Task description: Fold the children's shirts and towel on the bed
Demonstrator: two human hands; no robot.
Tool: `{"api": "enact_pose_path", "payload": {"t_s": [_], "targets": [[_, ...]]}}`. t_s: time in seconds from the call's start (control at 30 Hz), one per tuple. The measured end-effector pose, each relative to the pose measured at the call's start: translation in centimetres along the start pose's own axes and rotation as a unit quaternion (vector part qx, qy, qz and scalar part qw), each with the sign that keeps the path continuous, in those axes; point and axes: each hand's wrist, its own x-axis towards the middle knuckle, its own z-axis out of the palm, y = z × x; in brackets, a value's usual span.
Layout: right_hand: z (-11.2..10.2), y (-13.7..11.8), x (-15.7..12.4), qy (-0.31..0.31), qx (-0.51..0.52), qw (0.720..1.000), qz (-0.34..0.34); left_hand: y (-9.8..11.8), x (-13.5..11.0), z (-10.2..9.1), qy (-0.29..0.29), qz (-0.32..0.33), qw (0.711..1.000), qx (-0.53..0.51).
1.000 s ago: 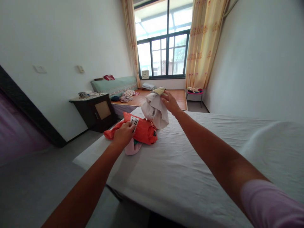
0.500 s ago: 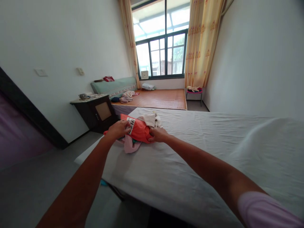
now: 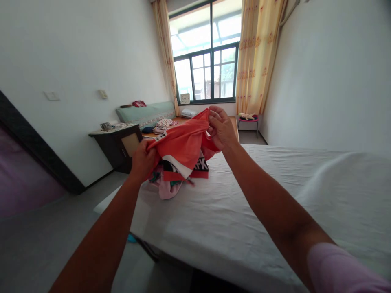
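Both my hands hold up an orange garment with white and black bands above the white-sheeted bed. My left hand grips its lower left edge in a closed fist. My right hand pinches the upper right edge, raised higher. Under the lifted garment a small pile of clothes, pink and patterned, lies on the bed near its far left corner. The white garment seen earlier is hidden behind the orange one.
A dark bedside cabinet stands left of the bed against the wall. Beyond it a low platform holds a green cushion and scattered clothes. A window with yellow curtains fills the far wall; a small stool stands beneath.
My right hand put down the white garment, took hold of the orange one, and both hands lifted it off the pile.
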Motion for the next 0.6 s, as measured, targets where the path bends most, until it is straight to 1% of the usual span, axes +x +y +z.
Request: {"api": "enact_pose_path", "payload": {"t_s": [0.03, 0.07, 0.1, 0.13, 0.17, 0.23, 0.27, 0.3, 0.33, 0.37, 0.4, 0.43, 0.47, 0.5, 0.57, 0.6], "targets": [[-0.6, 0.1, 0.4, 0.018, -0.008, 1.000, -0.007, 0.6, 0.7, -0.5, 0.041, 0.000, 0.999, -0.033], [-1.1, 0.3, 0.8, 0.036, -0.016, 0.999, -0.012, 1.1, 1.4, -0.9, 0.069, 0.001, 0.995, -0.066], [-1.7, 0.8, 1.2, 0.054, -0.024, 0.998, -0.015, 1.5, 2.1, -1.0, 0.083, -0.001, 0.991, -0.100], [-2.3, 1.3, 1.6, 0.072, -0.031, 0.997, -0.017, 1.7, 2.6, -0.9, 0.078, -0.006, 0.988, -0.136], [-2.8, 1.9, 2.0, 0.090, -0.038, 0.995, -0.018, 1.8, 3.1, -0.5, 0.058, -0.013, 0.984, -0.171], [-4.0, 3.3, 2.4, 0.120, -0.060, 0.991, -0.013, 1.1, 3.8, 0.9, -0.004, -0.036, 0.976, -0.215], [-4.6, 4.0, 2.4, 0.129, -0.082, 0.988, -0.002, 0.4, 3.9, 1.7, -0.029, -0.048, 0.976, -0.211], [-5.3, 4.6, 2.2, 0.131, -0.117, 0.984, 0.016, -0.4, 3.8, 2.5, -0.043, -0.057, 0.980, -0.187], [-6.1, 5.2, 1.8, 0.125, -0.165, 0.978, 0.039, -1.3, 3.6, 3.2, -0.045, -0.060, 0.986, -0.146], [-6.9, 5.8, 1.1, 0.106, -0.221, 0.968, 0.064, -2.2, 3.2, 3.8, -0.040, -0.059, 0.992, -0.102], [-7.7, 6.3, 0.3, 0.075, -0.278, 0.953, 0.092, -3.0, 2.7, 4.3, -0.039, -0.054, 0.996, -0.064], [-8.5, 6.8, -0.6, 0.034, -0.331, 0.935, 0.126, -3.7, 2.1, 4.6, -0.057, -0.043, 0.997, -0.043], [-9.1, 7.3, -1.7, -0.012, -0.377, 0.912, 0.163, -4.1, 1.3, 4.9, -0.101, -0.023, 0.994, -0.037], [-9.7, 7.8, -2.8, -0.059, -0.419, 0.883, 0.203, -4.4, 0.5, 5.0, -0.166, 0.006, 0.985, -0.038], [-10.1, 8.8, -5.5, -0.136, -0.494, 0.815, 0.271, -4.3, -1.2, 5.2, -0.305, 0.078, 0.949, -0.025], [-10.1, 9.3, -6.8, -0.168, -0.523, 0.785, 0.287, -4.1, -1.9, 5.3, -0.349, 0.110, 0.931, -0.004]]}}
